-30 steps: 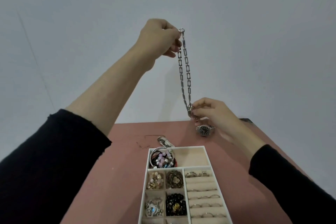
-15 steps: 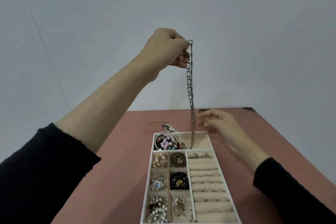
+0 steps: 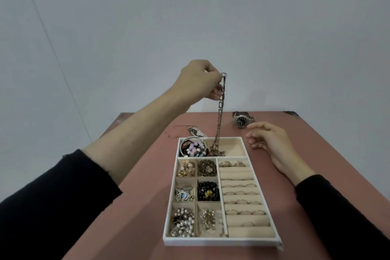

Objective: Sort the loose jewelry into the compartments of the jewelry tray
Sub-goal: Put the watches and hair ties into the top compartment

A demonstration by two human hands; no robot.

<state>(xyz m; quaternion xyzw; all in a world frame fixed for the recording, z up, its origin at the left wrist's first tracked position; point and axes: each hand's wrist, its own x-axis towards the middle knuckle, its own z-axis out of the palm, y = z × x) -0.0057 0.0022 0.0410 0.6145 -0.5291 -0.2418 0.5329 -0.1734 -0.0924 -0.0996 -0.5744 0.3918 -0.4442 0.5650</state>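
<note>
My left hand [image 3: 198, 82] pinches the top end of a silver link chain [image 3: 220, 114], which hangs straight down. The chain's lower end is piling up in the wide far compartment of the white jewelry tray [image 3: 268, 198], next to bracelets and pink beads [image 3: 193, 148]. My right hand [image 3: 269, 139] hovers with nothing in it and fingers apart, just right of the tray's far corner. A wristwatch [image 3: 242, 121] lies loose on the table beyond that hand. Another loose metal piece [image 3: 195, 131] lies just behind the tray.
The tray sits on a reddish-brown table [image 3: 145, 186] against a pale wall [image 3: 274, 27]. Small left compartments hold earrings, brooches, black beads and pearls. Ring rolls on the right hold several rings. The table's far edge runs just behind the watch.
My left hand lowered the chain so its bottom end now rests in the tray's far compartment. My right hand let go of the chain and drew back to the right. The view tilted down.
</note>
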